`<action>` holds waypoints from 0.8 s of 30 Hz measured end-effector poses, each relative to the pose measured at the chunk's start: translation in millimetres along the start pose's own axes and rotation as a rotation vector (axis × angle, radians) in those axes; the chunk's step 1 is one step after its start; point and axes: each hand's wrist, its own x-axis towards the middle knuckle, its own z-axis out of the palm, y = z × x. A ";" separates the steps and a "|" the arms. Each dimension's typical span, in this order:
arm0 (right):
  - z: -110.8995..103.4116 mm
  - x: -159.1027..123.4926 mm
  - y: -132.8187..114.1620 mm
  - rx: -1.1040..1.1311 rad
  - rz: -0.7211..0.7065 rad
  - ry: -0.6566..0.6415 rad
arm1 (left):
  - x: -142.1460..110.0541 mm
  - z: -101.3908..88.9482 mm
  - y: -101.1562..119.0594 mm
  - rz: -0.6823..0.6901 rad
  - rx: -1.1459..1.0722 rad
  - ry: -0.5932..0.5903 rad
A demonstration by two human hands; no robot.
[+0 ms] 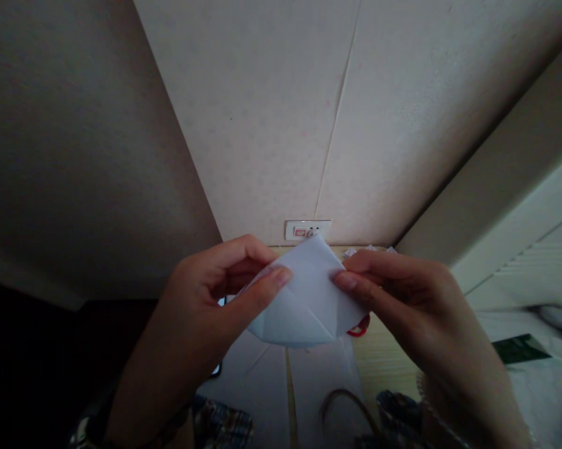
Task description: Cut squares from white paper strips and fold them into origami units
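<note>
A folded white sheet of paper (304, 293) is held up in front of me, with crease lines across its face and a corner pointing up. My left hand (220, 293) pinches its left side, thumb on the near face and fingers behind. On the right edge, my right hand (397, 299) grips the paper between thumb and index finger. Behind the fold, the fingertips of both hands are partly hidden. Below it, white paper sheets (318, 374) lie on a light wooden tabletop (388, 349).
A wall socket (308, 230) with a red switch sits above the table's back edge. Small white folded paper pieces (351, 252) lie at the back right. A red round object (359, 327) shows partly behind the paper. To the right is a dark green item (521, 348) on white fabric.
</note>
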 end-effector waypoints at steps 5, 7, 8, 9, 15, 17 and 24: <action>0.1 -0.2 0.6 -0.010 -0.022 0.016 | -1.1 2.0 1.0 0.026 -0.006 0.087; 0.6 0.2 1.4 -0.039 -0.043 0.036 | 0.4 0.8 -0.4 0.063 0.044 0.094; 0.7 0.5 1.8 -0.050 -0.046 0.044 | 1.5 -0.2 -1.4 0.072 0.061 0.092; 0.6 0.7 2.2 -0.060 -0.041 0.052 | 2.6 -1.5 -2.5 0.074 0.067 0.084; -2.8 1.4 3.3 -0.184 -0.078 0.038 | 6.8 -11.1 -6.5 0.052 0.186 -0.120; -3.3 1.8 3.9 -0.251 -0.104 0.028 | 7.5 -13.1 -6.5 0.054 0.263 -0.132; 1.0 3.8 3.7 -0.331 -0.189 0.118 | 9.0 -9.6 -11.5 0.055 0.478 -0.215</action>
